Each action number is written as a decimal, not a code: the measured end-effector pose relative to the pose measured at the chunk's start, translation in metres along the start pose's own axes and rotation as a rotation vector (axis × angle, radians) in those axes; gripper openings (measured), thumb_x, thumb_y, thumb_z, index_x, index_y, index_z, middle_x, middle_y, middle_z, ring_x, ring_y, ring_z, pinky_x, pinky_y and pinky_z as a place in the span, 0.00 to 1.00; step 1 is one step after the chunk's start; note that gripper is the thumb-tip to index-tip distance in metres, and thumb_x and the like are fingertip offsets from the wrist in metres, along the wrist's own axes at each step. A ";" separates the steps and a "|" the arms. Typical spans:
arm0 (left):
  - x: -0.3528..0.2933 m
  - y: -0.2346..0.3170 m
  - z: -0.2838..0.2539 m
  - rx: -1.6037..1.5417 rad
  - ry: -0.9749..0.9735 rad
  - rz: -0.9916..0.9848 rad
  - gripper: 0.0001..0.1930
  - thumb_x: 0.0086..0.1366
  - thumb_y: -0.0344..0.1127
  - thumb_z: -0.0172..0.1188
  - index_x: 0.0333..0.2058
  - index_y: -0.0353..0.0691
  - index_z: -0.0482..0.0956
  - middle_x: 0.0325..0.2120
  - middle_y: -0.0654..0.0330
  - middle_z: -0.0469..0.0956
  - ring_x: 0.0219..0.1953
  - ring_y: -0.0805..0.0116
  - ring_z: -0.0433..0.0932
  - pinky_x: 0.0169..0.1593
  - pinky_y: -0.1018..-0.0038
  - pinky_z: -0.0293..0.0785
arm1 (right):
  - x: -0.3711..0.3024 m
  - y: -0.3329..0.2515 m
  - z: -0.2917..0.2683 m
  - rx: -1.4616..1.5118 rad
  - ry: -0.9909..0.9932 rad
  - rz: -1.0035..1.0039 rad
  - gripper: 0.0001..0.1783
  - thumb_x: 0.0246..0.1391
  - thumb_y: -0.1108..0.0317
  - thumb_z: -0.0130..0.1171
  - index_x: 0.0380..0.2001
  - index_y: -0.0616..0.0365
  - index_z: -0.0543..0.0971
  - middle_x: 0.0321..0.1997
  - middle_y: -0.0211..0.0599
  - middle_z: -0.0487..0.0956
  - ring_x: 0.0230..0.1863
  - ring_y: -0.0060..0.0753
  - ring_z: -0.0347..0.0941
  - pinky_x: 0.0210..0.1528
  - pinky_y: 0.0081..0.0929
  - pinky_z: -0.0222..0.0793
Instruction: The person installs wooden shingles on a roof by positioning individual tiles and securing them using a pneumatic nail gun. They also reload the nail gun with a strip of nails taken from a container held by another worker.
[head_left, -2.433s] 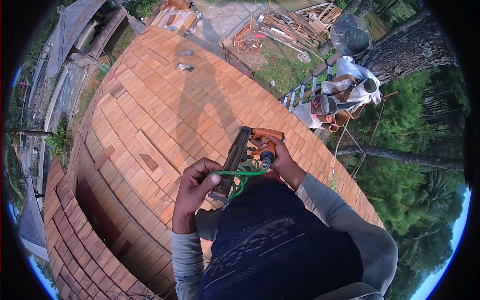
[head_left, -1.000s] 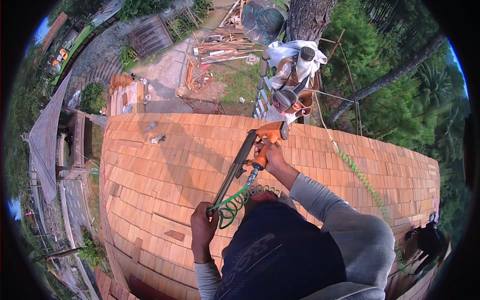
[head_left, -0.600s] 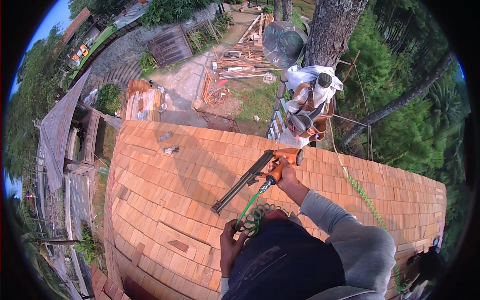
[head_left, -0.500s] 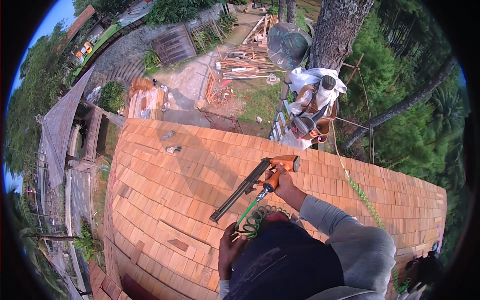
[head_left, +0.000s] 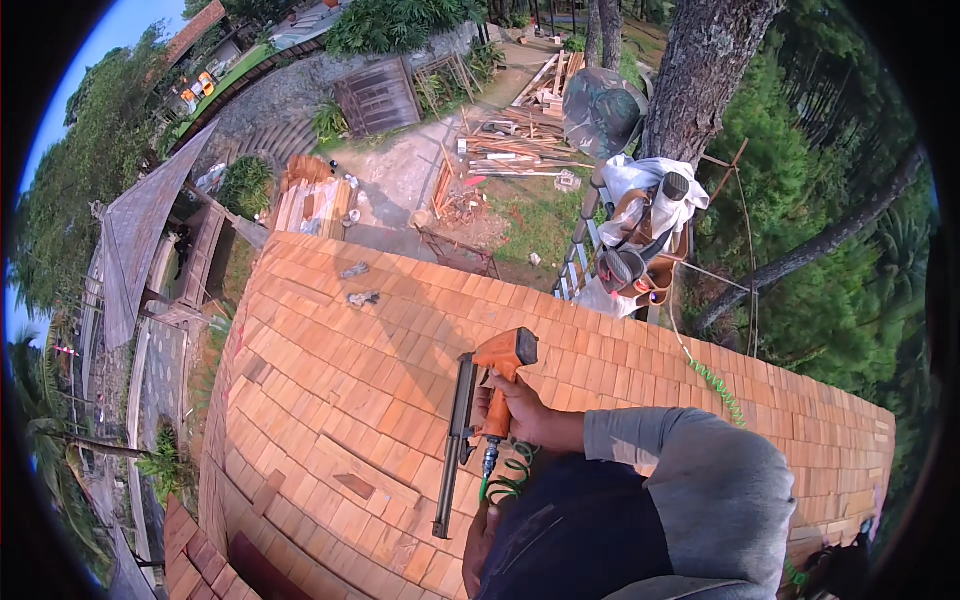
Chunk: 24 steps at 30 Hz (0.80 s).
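The grip of the right hand (head_left: 518,408) is closed around the handle of the orange nail gun with a long dark magazine (head_left: 460,420). This tool is in front of the body, above the sloping roof of light-brown wooden shingles (head_left: 330,370). The left hand (head_left: 480,545) is near the green coiled plastic hose (head_left: 484,488), partly hidden by the dark shirt, so I cannot tell if it grips. To handle the tool well, in my judgement, the finger should stay off the trigger and the hose should hang free, without pulling its metal connector (head_left: 490,458).
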<state>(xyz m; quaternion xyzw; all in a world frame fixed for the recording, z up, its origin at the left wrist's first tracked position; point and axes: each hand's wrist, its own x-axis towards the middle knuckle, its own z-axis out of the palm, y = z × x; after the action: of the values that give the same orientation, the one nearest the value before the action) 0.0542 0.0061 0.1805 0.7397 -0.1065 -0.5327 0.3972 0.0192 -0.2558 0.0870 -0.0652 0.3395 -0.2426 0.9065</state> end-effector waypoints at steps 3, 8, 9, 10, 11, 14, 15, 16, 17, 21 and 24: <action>-0.026 -0.022 -0.006 -0.189 -0.089 0.180 0.40 0.75 0.61 0.50 0.68 0.29 0.64 0.65 0.41 0.69 0.66 0.51 0.71 0.68 0.64 0.64 | -0.016 0.003 0.024 -0.108 -0.082 0.004 0.18 0.65 0.51 0.65 0.45 0.47 0.71 0.37 0.30 0.76 0.39 0.31 0.77 0.45 0.40 0.81; -0.060 -0.019 -0.031 -0.369 -0.058 0.529 0.37 0.73 0.63 0.53 0.62 0.30 0.72 0.55 0.44 0.79 0.53 0.55 0.81 0.55 0.62 0.76 | -0.051 0.027 0.040 -0.205 -0.197 0.010 0.16 0.67 0.53 0.63 0.46 0.48 0.70 0.35 0.29 0.76 0.35 0.27 0.76 0.39 0.30 0.77; -0.067 -0.015 -0.041 -0.437 0.049 0.535 0.35 0.72 0.60 0.57 0.57 0.27 0.76 0.51 0.45 0.82 0.49 0.55 0.82 0.50 0.61 0.76 | -0.058 0.038 0.036 -0.230 -0.236 0.012 0.16 0.67 0.53 0.63 0.47 0.47 0.70 0.35 0.29 0.76 0.35 0.27 0.76 0.37 0.29 0.76; -0.059 -0.008 -0.045 -0.367 0.217 0.737 0.35 0.73 0.60 0.56 0.59 0.29 0.75 0.53 0.45 0.81 0.53 0.54 0.81 0.56 0.60 0.73 | -0.065 0.047 0.033 -0.246 -0.283 0.062 0.17 0.67 0.53 0.63 0.48 0.48 0.70 0.35 0.29 0.76 0.34 0.26 0.76 0.36 0.29 0.75; -0.049 -0.013 -0.056 -0.278 0.335 0.724 0.36 0.74 0.61 0.54 0.60 0.29 0.74 0.56 0.45 0.79 0.57 0.52 0.77 0.60 0.58 0.71 | -0.074 0.055 0.028 -0.260 -0.319 0.111 0.18 0.67 0.53 0.63 0.48 0.49 0.70 0.34 0.30 0.76 0.32 0.26 0.75 0.35 0.28 0.75; -0.024 -0.034 -0.059 -0.125 0.488 0.470 0.39 0.75 0.61 0.50 0.66 0.28 0.66 0.64 0.43 0.70 0.65 0.50 0.71 0.65 0.56 0.68 | -0.087 0.079 0.007 -0.343 -0.386 0.218 0.20 0.66 0.53 0.63 0.47 0.53 0.70 0.33 0.30 0.75 0.31 0.25 0.76 0.34 0.27 0.74; -0.010 -0.054 -0.059 -0.179 0.411 0.383 0.39 0.76 0.61 0.49 0.68 0.29 0.64 0.66 0.43 0.68 0.66 0.50 0.69 0.67 0.56 0.67 | -0.085 0.085 -0.001 -0.362 -0.406 0.244 0.20 0.66 0.52 0.64 0.47 0.54 0.70 0.33 0.29 0.75 0.30 0.25 0.76 0.33 0.26 0.74; 0.003 -0.074 -0.054 -0.234 0.350 0.298 0.38 0.76 0.60 0.49 0.67 0.29 0.64 0.64 0.43 0.68 0.64 0.51 0.70 0.64 0.56 0.69 | -0.080 0.092 -0.013 -0.379 -0.463 0.270 0.22 0.66 0.51 0.63 0.48 0.55 0.70 0.33 0.31 0.76 0.32 0.25 0.76 0.34 0.27 0.75; 0.013 -0.091 -0.045 -0.291 0.312 0.230 0.37 0.76 0.60 0.48 0.66 0.30 0.65 0.62 0.44 0.69 0.62 0.52 0.71 0.62 0.57 0.70 | -0.074 0.102 -0.026 -0.395 -0.515 0.299 0.23 0.66 0.50 0.63 0.49 0.56 0.70 0.34 0.32 0.76 0.34 0.25 0.76 0.34 0.27 0.75; 0.054 -0.125 0.006 -0.419 0.241 0.048 0.33 0.76 0.58 0.48 0.63 0.33 0.68 0.55 0.47 0.72 0.53 0.55 0.75 0.52 0.60 0.76 | -0.071 0.077 -0.047 -0.424 -0.567 0.357 0.22 0.66 0.52 0.63 0.48 0.56 0.68 0.29 0.29 0.76 0.26 0.24 0.74 0.28 0.26 0.73; 0.081 -0.119 0.039 -0.448 0.259 -0.004 0.30 0.76 0.57 0.47 0.61 0.35 0.69 0.49 0.49 0.75 0.46 0.57 0.78 0.45 0.62 0.80 | -0.048 0.056 -0.083 -0.310 -0.654 0.402 0.22 0.66 0.53 0.62 0.51 0.55 0.67 0.32 0.30 0.73 0.30 0.24 0.73 0.31 0.26 0.73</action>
<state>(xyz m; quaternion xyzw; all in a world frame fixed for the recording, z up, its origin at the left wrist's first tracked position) 0.0222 0.0190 0.0357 0.6953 0.0673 -0.4446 0.5607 -0.0435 -0.1794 0.0363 -0.2071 0.0721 0.0267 0.9753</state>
